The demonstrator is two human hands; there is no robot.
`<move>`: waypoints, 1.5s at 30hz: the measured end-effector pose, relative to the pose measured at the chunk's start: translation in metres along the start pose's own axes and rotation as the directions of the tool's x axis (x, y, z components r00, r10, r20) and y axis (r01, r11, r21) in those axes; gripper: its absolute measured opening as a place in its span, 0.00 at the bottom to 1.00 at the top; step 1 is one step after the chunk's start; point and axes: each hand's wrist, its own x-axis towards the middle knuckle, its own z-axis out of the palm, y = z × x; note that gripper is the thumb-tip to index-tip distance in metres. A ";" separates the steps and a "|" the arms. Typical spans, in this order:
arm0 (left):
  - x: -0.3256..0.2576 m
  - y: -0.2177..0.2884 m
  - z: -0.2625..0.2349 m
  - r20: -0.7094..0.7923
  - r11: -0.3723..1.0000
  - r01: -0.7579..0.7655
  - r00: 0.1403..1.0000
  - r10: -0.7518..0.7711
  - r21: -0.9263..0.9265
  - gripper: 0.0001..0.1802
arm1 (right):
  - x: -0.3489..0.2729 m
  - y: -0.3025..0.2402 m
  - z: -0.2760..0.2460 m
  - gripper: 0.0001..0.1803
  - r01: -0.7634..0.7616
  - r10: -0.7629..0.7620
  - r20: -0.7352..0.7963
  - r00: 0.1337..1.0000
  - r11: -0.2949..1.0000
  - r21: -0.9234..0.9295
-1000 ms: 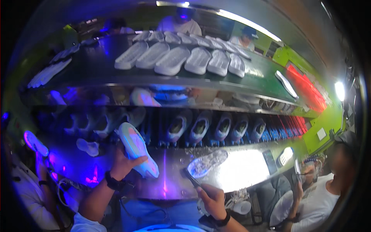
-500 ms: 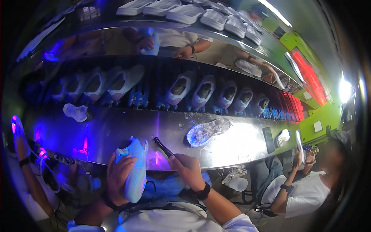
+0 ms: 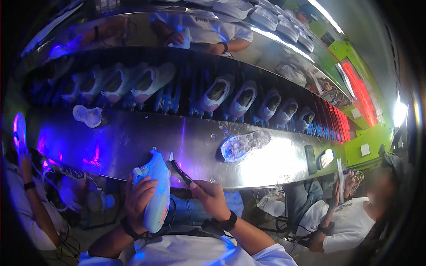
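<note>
My left hand (image 3: pixel 140 204) is wrapped round a pale shoe (image 3: pixel 156 195), its fingers over the opening. The shoe stands on end in front of my body, tinted blue by the light, its upper tip above the bench edge. Between the thumb and fingers of my right hand (image 3: pixel 211 199) is a dark-handled brush (image 3: pixel 181 173). Its pale tip is close beside the upper end of the shoe; whether they touch I cannot tell. Beyond, on the metal bench (image 3: pixel 146 133), lies a shoe-shaped sole piece (image 3: pixel 245 145) in a pale rim.
Several shoes (image 3: pixel 243 99) stand on a dark conveyor behind the bench. A clear sole-shaped piece (image 3: pixel 87 116) lies at the left. Further right are a dark phone-like slab (image 3: pixel 310 159) and a small white sole (image 3: pixel 326 158). Co-workers sit at both sides; a white cup (image 3: pixel 274 207) hangs below the edge.
The brush has swung left, and its tip is now beside the upper end of the shoe. My view has shifted slightly. The left hand keeps its hold on the shoe.
</note>
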 end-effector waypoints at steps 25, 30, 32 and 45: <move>0.020 0.017 -0.004 0.092 0.993 0.003 0.996 -0.015 0.122 0.28 | -0.068 -0.030 -0.015 0.10 0.174 -0.169 0.052 0.984 0.978 -0.115; 0.037 0.025 -0.003 0.120 0.984 0.005 0.992 -0.027 0.177 0.35 | -0.078 -0.036 -0.016 0.12 0.220 -0.214 0.063 0.975 0.970 -0.108; 0.046 0.031 -0.004 0.140 0.980 0.018 0.989 -0.046 0.196 0.38 | -0.082 -0.040 -0.013 0.11 0.275 -0.274 0.024 0.961 0.953 -0.129; 0.106 0.053 0.001 0.321 0.963 0.124 0.926 -0.199 0.239 0.49 | -0.085 -0.081 -0.025 0.10 0.320 -0.438 -0.205 0.875 0.843 -0.432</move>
